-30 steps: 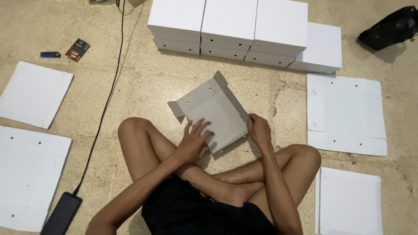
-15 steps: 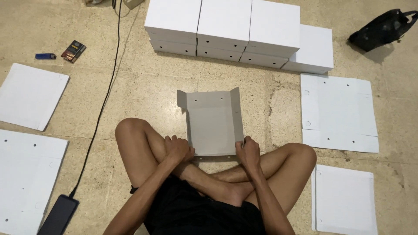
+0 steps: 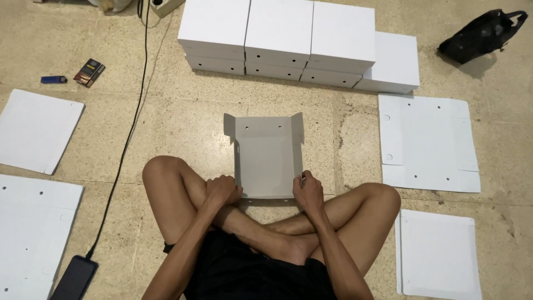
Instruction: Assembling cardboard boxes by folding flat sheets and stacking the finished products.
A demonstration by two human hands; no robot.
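A half-folded grey-white cardboard box blank [image 3: 267, 155] lies flat on the floor in front of my crossed legs, its side walls and far flaps raised. My left hand [image 3: 222, 190] grips the near left corner of the blank. My right hand [image 3: 307, 192] pinches the near right corner. Both hands rest just above my shins.
A row of finished white boxes [image 3: 288, 39] is stacked at the far side. Flat white blanks lie to the right [image 3: 427, 141] [image 3: 438, 253] and to the left [image 3: 36, 130] [image 3: 28, 233]. A black cable [image 3: 130, 133] runs to a phone [image 3: 75, 278]. A lighter [image 3: 54, 80], a small pack [image 3: 89, 72] and a black bag [image 3: 480, 33] lie further off.
The blank was tilted and turned a second ago; it is now squared up and flat on the floor, and both hands have slid back to its near corners.
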